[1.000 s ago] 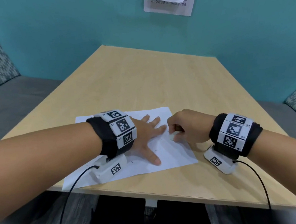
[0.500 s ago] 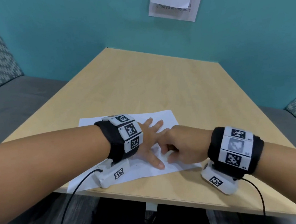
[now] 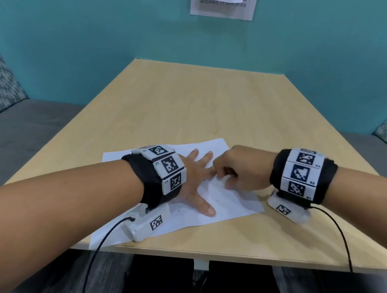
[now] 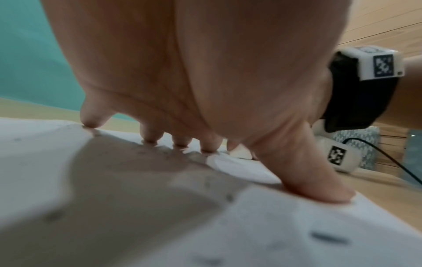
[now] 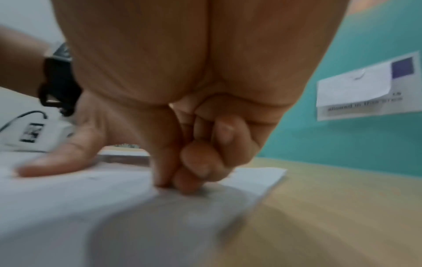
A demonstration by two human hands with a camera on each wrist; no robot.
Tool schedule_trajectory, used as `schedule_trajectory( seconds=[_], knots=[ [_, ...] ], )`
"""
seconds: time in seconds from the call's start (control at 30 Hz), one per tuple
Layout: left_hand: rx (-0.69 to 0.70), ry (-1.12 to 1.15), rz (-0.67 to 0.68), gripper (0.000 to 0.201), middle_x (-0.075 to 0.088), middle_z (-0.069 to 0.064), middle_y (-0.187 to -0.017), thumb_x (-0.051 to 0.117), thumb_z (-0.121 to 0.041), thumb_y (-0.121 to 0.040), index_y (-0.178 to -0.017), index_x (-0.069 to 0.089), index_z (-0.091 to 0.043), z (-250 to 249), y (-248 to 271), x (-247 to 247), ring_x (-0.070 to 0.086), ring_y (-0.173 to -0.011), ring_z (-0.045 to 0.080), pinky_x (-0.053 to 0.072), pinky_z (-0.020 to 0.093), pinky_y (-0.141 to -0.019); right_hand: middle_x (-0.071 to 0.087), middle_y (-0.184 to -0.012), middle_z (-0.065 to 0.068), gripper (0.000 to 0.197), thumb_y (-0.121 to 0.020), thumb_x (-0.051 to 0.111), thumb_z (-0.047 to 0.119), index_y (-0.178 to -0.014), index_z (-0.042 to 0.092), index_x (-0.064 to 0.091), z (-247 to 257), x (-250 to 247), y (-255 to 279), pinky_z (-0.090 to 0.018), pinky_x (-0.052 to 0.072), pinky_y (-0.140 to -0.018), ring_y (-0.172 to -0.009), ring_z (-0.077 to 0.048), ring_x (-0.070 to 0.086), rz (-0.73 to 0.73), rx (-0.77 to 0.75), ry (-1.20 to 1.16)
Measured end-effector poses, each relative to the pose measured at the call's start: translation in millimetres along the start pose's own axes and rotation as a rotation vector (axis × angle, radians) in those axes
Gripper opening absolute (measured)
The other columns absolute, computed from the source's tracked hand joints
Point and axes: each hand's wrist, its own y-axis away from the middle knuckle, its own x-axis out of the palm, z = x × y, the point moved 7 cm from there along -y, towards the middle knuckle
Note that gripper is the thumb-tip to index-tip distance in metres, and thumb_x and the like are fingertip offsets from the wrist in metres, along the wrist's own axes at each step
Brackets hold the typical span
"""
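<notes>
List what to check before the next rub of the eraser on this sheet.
1. Left hand presses the sheet of paper flat, fingers spread: ok.
2. Right hand pinches the white eraser: ok.
3. Eraser rests on the sheet: ok.
4. Sheet lies wholly on the table: ok.
5. Sheet clean of marks: not ok, dark strokes show in the left wrist view.
6. Paper uncreased under the eraser: cannot tell, hidden.
</notes>
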Motion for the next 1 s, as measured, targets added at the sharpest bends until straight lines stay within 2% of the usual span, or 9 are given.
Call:
schedule_trajectory(
  seconds=[0.13,0.2,0.27,0.37,0.47,0.6,0.7,0.87,1.0],
  knots=[
    [0.001,0.028,0.004,0.106,-0.025,0.001,-0.163,0.061,-0.077,-0.076,-0.156,-0.001,-0.044,3.6,-3.6,5.4,-0.02,-0.149,0.037,0.001,0.066,-0.113,0.048,-0.066,0.014,0.019,-0.08,0.061,0.011,-0.078,0.025,0.048,30.1,18.8,14.7,-0.019,0.034,-0.057,-0.059,-0.002,0.044,0.094,-0.116,-0.076],
    [-0.002,0.001,0.003,0.107,-0.024,-0.001,-0.163,0.06,-0.078,-0.076,-0.156,-0.002,-0.043,2.9,-4.1,4.3,-0.018,-0.15,0.035,0.001,0.068,-0.112,0.053,-0.069,0.011,0.012,-0.08,0.06,0.012,-0.082,0.022,0.053,21.4,15.4,10.7,-0.021,0.037,-0.06,-0.062,-0.006,0.046,0.071,-0.094,-0.042],
    [-0.012,-0.025,-0.001,0.109,-0.022,-0.002,-0.164,0.059,-0.079,-0.075,-0.156,-0.006,-0.043,2.5,-2.8,1.8,-0.015,-0.151,0.033,0.003,0.07,-0.112,0.06,-0.077,0.004,0.009,-0.081,0.061,0.015,-0.089,0.018,0.06,-0.4,3.7,2.9,-0.025,0.039,-0.065,-0.067,-0.013,0.05,0.007,-0.003,-0.029],
    [-0.017,-0.004,-0.004,0.11,-0.022,-0.001,-0.164,0.061,-0.077,-0.075,-0.155,-0.008,-0.044,3.9,-3.3,2.3,-0.015,-0.151,0.035,0.003,0.069,-0.112,0.055,-0.073,0.009,0.012,-0.081,0.061,0.014,-0.092,0.019,0.06,4.6,5.6,5.3,-0.02,0.036,-0.061,-0.063,-0.005,0.046,0.024,-0.02,-0.043],
    [-0.005,-0.018,-0.008,0.111,-0.025,0.0,-0.163,0.059,-0.08,-0.073,-0.155,-0.007,-0.045,4.7,-6.9,4.3,-0.018,-0.15,0.035,0.0,0.071,-0.11,0.048,-0.066,0.015,0.016,-0.082,0.061,0.013,-0.081,0.024,0.051,27.4,18.2,14.2,-0.015,0.033,-0.055,-0.059,-0.001,0.044,0.094,-0.094,-0.084],
    [-0.027,-0.05,-0.003,0.117,-0.025,-0.004,-0.163,0.055,-0.084,-0.072,-0.154,-0.016,-0.04,6.5,-5.4,3.7,-0.015,-0.151,0.031,0.0,0.073,-0.111,0.05,-0.068,0.014,0.01,-0.081,0.065,0.017,-0.085,0.022,0.058,-10.5,-0.9,2.0,-0.02,0.034,-0.058,-0.063,-0.006,0.045,0.013,0.035,-0.01],
    [-0.045,-0.069,0.02,0.12,-0.026,-0.005,-0.162,0.054,-0.085,-0.072,-0.153,-0.021,-0.037,7.4,-4.3,2.5,-0.016,-0.151,0.028,-0.002,0.072,-0.112,0.052,-0.068,0.012,0.007,-0.081,0.067,0.018,-0.085,0.02,0.061,-28.7,-3.7,-0.6,-0.017,0.033,-0.055,-0.063,-0.006,0.046,-0.022,0.091,-0.016],
    [-0.01,-0.085,0.015,0.111,-0.014,0.001,-0.166,0.059,-0.075,-0.08,-0.157,-0.01,-0.036,-6.4,-3.9,-11.8,-0.009,-0.152,0.034,0.005,0.066,-0.113,0.049,-0.065,0.012,0.01,-0.081,0.065,0.015,-0.079,0.021,0.057,-30.4,-0.5,-0.7,-0.019,0.034,-0.053,-0.061,-0.01,0.047,-0.054,0.097,-0.034],
    [0.015,0.012,0.011,0.103,-0.022,0.0,-0.164,0.06,-0.072,-0.081,-0.157,-0.001,-0.041,-15.2,-11.9,-6.7,-0.018,-0.15,0.037,0.0,0.064,-0.115,0.05,-0.067,0.012,0.014,-0.082,0.063,0.013,-0.078,0.022,0.053,-18.7,0.0,6.4,-0.017,0.033,-0.054,-0.064,-0.012,0.048,-0.033,0.073,-0.045]
  ],
)
